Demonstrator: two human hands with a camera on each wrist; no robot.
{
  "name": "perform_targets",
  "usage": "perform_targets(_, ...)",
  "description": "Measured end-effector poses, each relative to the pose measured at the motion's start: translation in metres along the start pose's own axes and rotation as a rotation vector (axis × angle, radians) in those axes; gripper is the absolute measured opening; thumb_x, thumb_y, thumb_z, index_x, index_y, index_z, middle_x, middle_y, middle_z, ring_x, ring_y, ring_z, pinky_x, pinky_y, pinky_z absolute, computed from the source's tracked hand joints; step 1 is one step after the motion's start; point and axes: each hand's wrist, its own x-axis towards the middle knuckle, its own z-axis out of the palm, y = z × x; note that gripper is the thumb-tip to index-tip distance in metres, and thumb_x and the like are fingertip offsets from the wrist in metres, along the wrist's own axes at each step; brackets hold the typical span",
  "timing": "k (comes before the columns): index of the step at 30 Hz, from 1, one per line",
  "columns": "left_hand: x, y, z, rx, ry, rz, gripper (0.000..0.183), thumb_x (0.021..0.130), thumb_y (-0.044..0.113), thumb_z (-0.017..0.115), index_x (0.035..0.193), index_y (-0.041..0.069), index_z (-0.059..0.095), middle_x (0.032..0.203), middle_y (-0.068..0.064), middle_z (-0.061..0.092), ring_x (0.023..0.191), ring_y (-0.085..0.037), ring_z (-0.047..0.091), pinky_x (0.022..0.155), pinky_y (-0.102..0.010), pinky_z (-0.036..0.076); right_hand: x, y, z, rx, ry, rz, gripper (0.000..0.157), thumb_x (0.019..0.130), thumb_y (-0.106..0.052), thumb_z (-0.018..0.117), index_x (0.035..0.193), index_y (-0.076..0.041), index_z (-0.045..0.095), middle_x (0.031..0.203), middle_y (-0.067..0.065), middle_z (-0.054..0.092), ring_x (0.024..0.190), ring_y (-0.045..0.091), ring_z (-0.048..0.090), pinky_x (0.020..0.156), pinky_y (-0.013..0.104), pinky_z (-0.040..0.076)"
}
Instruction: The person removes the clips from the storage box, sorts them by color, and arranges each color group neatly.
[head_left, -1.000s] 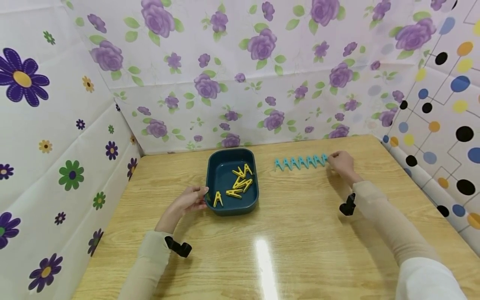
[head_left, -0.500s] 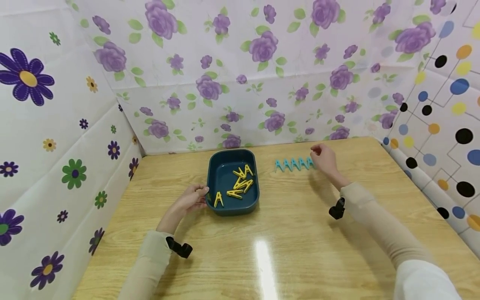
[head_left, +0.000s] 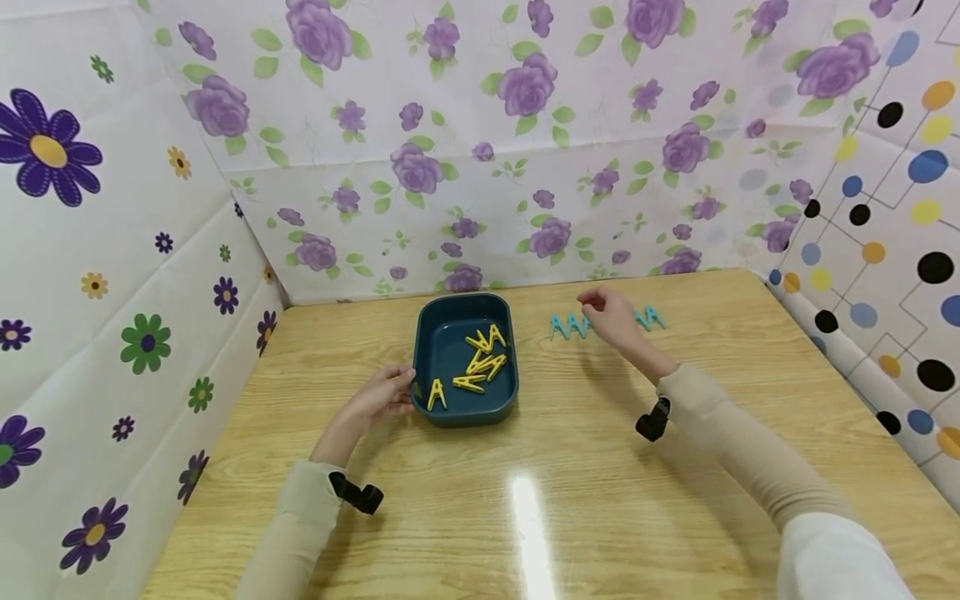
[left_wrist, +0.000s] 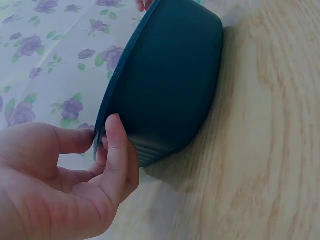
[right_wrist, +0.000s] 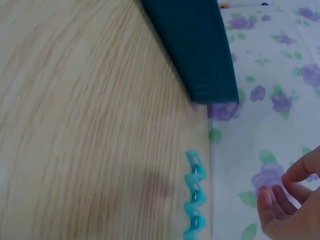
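Observation:
My left hand [head_left: 380,394] pinches the left rim of a dark teal plastic bin [head_left: 467,421], thumb on one side and curled fingers on the other in the left wrist view. Several yellow clothespins [head_left: 480,362] lie in the bin's right and front parts. A row of blue clothespins [head_left: 572,325] stands on the table to the right of the bin. My right hand [head_left: 615,321] hovers over that row and hides its middle in the head view. In the right wrist view its fingers [right_wrist: 272,210] are loosely bent, with nothing seen between them.
The wooden table [head_left: 600,475] reaches back to a floral cloth wall [head_left: 525,183]. A daisy-patterned cloth [head_left: 90,333] stands along the left, and a dotted cloth [head_left: 885,208] along the right.
My right hand has moved left along the blue row from its right end, uncovering the clothespins there. My left hand keeps its hold on the bin, which stays in place.

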Motion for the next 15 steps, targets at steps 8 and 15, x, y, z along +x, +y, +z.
perform_targets(8,-0.001,0.003,-0.001,-0.007,0.005,-0.008,0.037,0.103,0.025,0.047,0.13,0.0,0.039,0.083,0.001,0.055,0.069,-0.008,0.056,0.064,-0.019,0.053,0.003,-0.013,0.011,0.084,-0.149,0.084,0.031,0.1,-0.014,0.044,0.127,-0.002,0.056,0.123,0.021,0.058,0.114,0.038,0.056,0.092,0.047,0.05)
perform_targets(15,-0.001,0.003,-0.001,-0.035,-0.008,-0.004,0.025,0.103,0.019,0.048,0.122,0.005,0.039,0.083,0.0,0.056,0.068,-0.007,0.056,0.064,-0.019,0.053,0.002,-0.027,0.025,0.178,-0.258,0.115,0.031,0.101,-0.014,0.043,0.126,0.0,0.057,0.127,0.026,0.055,0.115,0.038,0.056,0.097,0.052,0.047)
